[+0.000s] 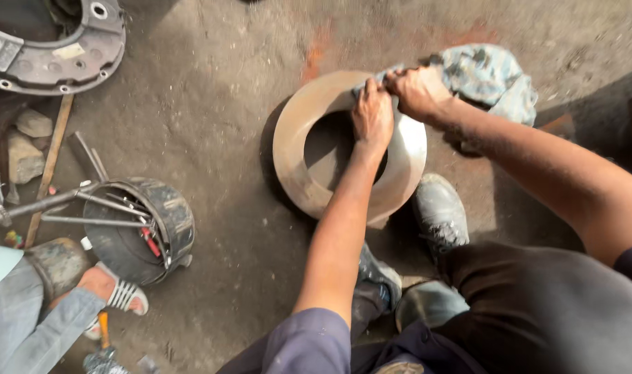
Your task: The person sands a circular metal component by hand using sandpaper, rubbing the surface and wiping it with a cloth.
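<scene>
Head view: both hands, left hand (372, 116) and right hand (418, 90), press crumpled cloth (485, 75) on smooth metal ring (295, 142).

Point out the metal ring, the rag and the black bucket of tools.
metal ring (293, 149): head view, bare left rim.
rag (485, 73): head view, bunched middle.
black bucket (174, 215): head view, right wall.

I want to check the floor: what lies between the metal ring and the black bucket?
Head view: only bare dirt floor lies between the ring and the bucket.
</scene>
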